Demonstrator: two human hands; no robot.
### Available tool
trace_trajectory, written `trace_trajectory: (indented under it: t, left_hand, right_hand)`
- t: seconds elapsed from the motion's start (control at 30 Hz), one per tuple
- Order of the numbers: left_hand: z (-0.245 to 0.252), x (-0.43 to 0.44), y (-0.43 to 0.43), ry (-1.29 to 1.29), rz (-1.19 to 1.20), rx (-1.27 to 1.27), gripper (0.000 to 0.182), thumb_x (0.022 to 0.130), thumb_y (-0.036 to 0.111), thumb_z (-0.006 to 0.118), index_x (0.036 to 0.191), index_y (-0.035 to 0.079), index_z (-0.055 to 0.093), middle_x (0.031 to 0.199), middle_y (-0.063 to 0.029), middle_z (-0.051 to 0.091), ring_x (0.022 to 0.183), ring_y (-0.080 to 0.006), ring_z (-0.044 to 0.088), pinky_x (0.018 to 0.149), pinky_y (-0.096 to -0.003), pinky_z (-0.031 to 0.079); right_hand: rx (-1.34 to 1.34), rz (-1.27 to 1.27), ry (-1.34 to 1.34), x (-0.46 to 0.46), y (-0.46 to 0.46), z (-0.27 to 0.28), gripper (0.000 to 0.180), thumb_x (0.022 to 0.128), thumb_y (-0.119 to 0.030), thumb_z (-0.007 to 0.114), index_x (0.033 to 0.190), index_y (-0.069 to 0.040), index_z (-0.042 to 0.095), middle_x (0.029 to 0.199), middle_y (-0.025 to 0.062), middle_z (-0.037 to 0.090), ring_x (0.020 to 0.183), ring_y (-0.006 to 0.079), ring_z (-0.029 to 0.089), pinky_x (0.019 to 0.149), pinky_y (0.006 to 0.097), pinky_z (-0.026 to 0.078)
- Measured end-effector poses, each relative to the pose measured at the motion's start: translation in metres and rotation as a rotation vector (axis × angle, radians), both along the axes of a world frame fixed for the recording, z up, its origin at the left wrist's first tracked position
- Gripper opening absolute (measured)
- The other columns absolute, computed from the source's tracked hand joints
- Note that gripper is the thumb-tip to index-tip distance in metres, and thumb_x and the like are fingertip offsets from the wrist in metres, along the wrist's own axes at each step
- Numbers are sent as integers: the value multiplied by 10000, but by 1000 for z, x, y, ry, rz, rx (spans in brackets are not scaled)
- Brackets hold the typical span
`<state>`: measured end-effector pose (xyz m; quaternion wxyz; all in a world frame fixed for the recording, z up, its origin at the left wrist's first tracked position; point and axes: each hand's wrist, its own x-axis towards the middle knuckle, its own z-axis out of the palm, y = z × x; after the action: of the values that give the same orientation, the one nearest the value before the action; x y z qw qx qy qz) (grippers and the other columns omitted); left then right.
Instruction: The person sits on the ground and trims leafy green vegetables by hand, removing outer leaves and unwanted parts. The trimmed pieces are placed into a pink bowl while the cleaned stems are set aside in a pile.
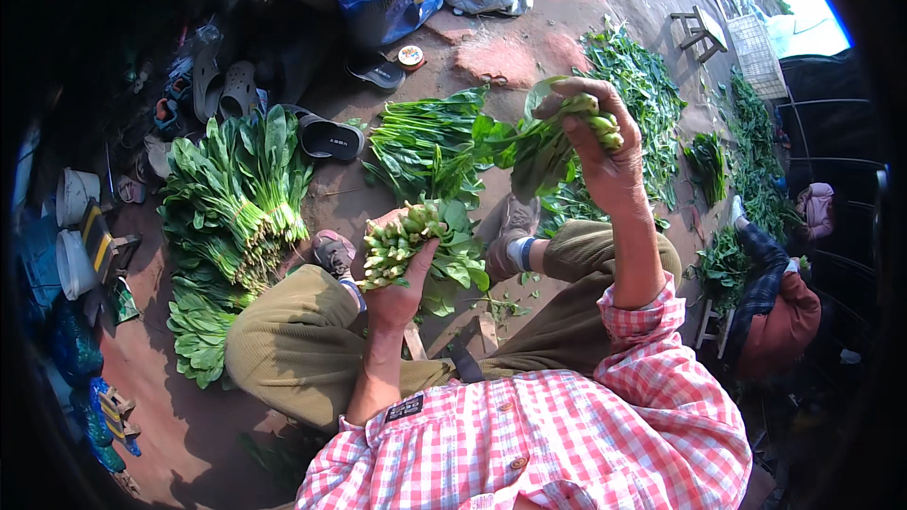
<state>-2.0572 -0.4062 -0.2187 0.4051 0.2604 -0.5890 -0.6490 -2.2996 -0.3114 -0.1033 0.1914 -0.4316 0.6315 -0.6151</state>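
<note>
My left hand [397, 297] grips a thick bunch of leafy greens [400, 237], its pale cut stem ends turned up and its leaves hanging to the right. Raised higher and to the right, my right hand [606, 134] is shut on a smaller bunch of greens [545, 138], stem ends toward my palm and leaves pointing left. The two bunches are apart. Between and beyond my hands, a row of loose greens [425, 134] lies on the ground. Tied bundles of greens [241, 205] are stacked beside my left knee.
A long heap of greens [638, 85] spreads beyond my right hand. At the right a person [779, 319] sits near more greens. Slippers [329, 136], a blue bag [382, 0], a wooden stool [701, 32], a white crate [757, 53] and white buckets [76, 265] stand around.
</note>
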Motion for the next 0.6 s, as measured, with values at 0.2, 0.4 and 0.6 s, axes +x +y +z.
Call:
trace_trajectory:
  t: [0.2, 0.4, 0.6]
  left_hand:
    - [58, 7, 24, 46, -41, -249, 425, 822, -12, 779, 1209, -8, 603, 1186, -157, 678, 1090, -231, 658, 950, -341, 513]
    - [82, 14, 32, -18, -16, -454, 415, 808, -18, 771, 1188, -2, 605, 1195, -137, 658, 1096, -260, 642, 969, -364, 496]
    - [86, 23, 37, -76, -89, -467, 384, 801, 3, 791, 1141, -16, 614, 1110, -125, 667, 1016, -244, 660, 904, -351, 511]
  right_hand:
    - [54, 262, 340, 73, 18, 3, 367, 840, 117, 650, 1175, -30, 630, 1061, 96, 668, 1026, 240, 662, 909, 349, 513]
    - [-8, 244, -3, 105, 31, -3, 319, 942, 34, 615, 1254, -27, 588, 1247, 117, 624, 1204, 233, 584, 1024, 363, 459]
    - [-59, 320, -181, 114, 35, -8, 356, 1014, -145, 595, 1357, -60, 554, 1286, 67, 619, 1191, 148, 571, 1028, 317, 450]
